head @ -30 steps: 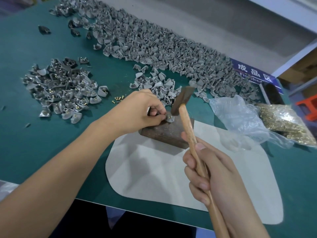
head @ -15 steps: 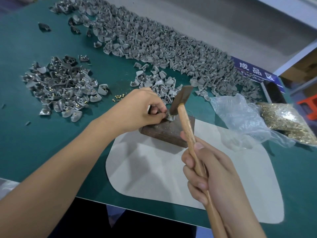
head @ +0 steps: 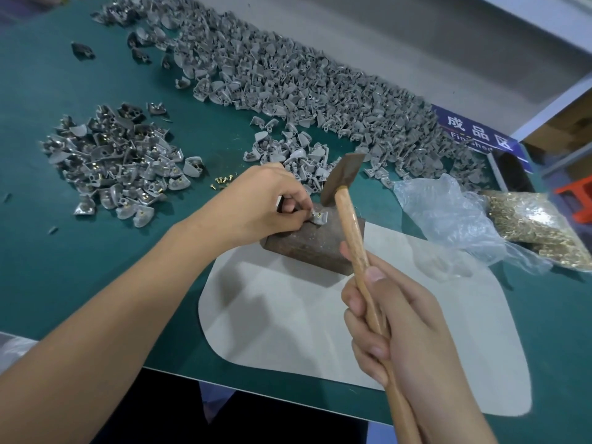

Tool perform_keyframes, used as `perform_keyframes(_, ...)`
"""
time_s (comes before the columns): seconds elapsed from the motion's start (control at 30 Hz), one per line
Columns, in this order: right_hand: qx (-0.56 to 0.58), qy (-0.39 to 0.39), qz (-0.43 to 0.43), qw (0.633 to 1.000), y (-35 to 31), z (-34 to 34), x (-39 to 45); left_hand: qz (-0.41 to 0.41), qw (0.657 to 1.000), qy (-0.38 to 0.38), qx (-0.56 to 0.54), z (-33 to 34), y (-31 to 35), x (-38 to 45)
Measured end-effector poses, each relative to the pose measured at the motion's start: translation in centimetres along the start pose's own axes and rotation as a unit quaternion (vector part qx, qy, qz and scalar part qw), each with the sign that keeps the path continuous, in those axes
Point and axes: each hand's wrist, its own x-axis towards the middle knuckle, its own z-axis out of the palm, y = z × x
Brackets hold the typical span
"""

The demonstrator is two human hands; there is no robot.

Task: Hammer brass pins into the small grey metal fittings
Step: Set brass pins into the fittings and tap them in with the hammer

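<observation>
We saw a teal workbench (head: pixel 48 251) from above, with our two bare arms reaching in over a pale mat (head: pixel 288 322). On the mat sat a dark, rust-brown metal block (head: pixel 307 245) serving as an anvil. Our left hand (head: pixel 256 200) rested on the block's top, its thumb and fingertips pinching one small grey fitting (head: pixel 320 217) by its left edge, with a brass pin (head: pixel 319 215) standing in it. Our right hand (head: pixel 394 318) was clenched around the wooden handle of a hammer (head: pixel 342 177), whose dark head hung raised just above and behind the fitting, not touching it. We judged the fitting to be light, stiff cast metal, smooth enough to skate on the block when struck, so it wanted holding low at its outer edge with the fingers kept clear of the pin. The pin looked tiny and soft enough to bend under a crooked blow; light, square taps seemed the safer way. To the left lay a pile of fittings with brass already showing (head: pixel 115 168), and a few loose pins (head: pixel 221 182) beside it. Along the back ran a long heap of plain grey fittings (head: pixel 304 84), with a smaller cluster (head: pixel 288 152) nearer the block. At right sat a crumpled clear bag (head: pixel 448 219) and a bag of brass pins (head: pixel 538 232), below a blue sign (head: pixel 474 133).
</observation>
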Motion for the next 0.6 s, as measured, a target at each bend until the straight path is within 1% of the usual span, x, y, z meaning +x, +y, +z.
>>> perform_keyframes(0.13, 0.000, -0.010, 0.011, 1.000, 0.04, 0.09, -0.09, 0.004, 1.000, 0.004, -0.002, 0.06, -0.06, -0.06)
perform_keyframes(0.2, 0.001, -0.012, 0.000, 1.000, 0.08, 0.02, -0.14, 0.002, 1.000, 0.003, -0.006, 0.01, -0.05, -0.05)
perform_keyframes(0.37, 0.003, -0.006, 0.013, 1.000, 0.27, -0.24, 0.04, 0.003, 1.000, 0.005, -0.005, 0.12, -0.21, -0.05)
perform_keyframes(0.47, 0.006, 0.005, -0.005, 1.000, 0.53, -0.29, 0.12, 0.000, 1.000, 0.002, -0.005, 0.08, -0.28, -0.06)
perform_keyframes(0.6, 0.011, 0.012, 0.011, 1.000, 0.69, -0.37, 0.23, -0.003, 1.000, 0.004, -0.009, 0.07, -0.33, -0.10)
